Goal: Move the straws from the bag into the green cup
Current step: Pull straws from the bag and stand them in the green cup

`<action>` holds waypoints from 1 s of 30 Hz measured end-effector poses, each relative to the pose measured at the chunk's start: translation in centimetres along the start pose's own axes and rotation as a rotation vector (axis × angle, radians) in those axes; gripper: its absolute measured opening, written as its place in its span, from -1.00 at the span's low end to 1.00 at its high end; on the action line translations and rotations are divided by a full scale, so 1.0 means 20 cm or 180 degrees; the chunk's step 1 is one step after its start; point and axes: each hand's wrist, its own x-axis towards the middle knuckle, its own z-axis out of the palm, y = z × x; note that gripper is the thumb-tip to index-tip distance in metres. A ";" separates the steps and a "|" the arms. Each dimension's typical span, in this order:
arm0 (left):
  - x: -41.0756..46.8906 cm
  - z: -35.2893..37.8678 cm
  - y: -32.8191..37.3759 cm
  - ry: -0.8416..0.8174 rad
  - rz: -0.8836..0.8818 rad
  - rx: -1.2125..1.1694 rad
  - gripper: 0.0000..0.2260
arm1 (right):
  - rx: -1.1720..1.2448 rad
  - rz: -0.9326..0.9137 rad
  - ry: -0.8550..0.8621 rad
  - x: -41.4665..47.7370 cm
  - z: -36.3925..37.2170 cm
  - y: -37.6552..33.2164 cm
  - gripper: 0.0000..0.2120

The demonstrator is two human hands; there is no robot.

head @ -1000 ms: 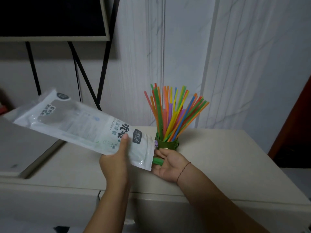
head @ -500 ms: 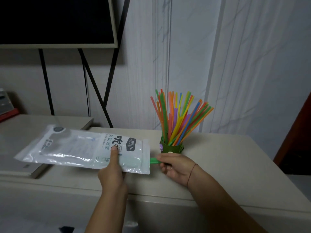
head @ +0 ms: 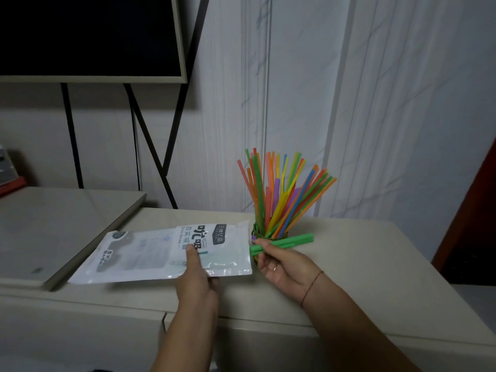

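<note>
The left hand (head: 196, 275) grips the flat, translucent white plastic bag with printed lettering (head: 150, 253). Its thumb (head: 192, 251) presses on the upper face near the open end, and the other fingers are curled beneath. The bag lies nearly level, low over the beige worktop (head: 362, 264). One second ago its closed end was raised high to the left.

The right hand (head: 284, 269) pinches a small bunch of thick green plastic straws (head: 292, 240) between thumb and fingertips. Half a second ago only a short green stub protruded from the bag mouth. Now almost the full length of the bunch is exposed. It runs to the right and slightly upward, and passes in front of the green cup (head: 255, 233). The left ends of the bunch sit at the bag's mouth edge; whether they have cleared it cannot be determined.

The green cup stands on the worktop just beside the bag's open end, in the same place as before. It holds an upright, fanned bundle of thin multicoloured straws (head: 281, 194).
</note>
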 end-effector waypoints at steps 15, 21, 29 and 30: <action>-0.04 0.02 0.02 0.0131 0.0093 0.0021 -0.81 | -0.1051 -0.1771 0.0927 -0.09 -0.16 -0.38 -0.81; -0.04 0.04 0.01 0.0153 0.0046 -0.0055 -0.81 | -0.1369 -0.2336 0.1101 -0.11 -0.18 -0.44 -0.85; -0.02 0.02 -0.01 0.0031 -0.0042 0.0045 -0.82 | -0.1997 -0.2617 0.1332 -0.10 -0.16 -0.45 -0.92; -0.02 0.02 -0.01 0.0013 -0.0046 0.0076 -0.81 | -0.2102 -0.2612 0.1314 -0.10 -0.15 -0.44 -0.93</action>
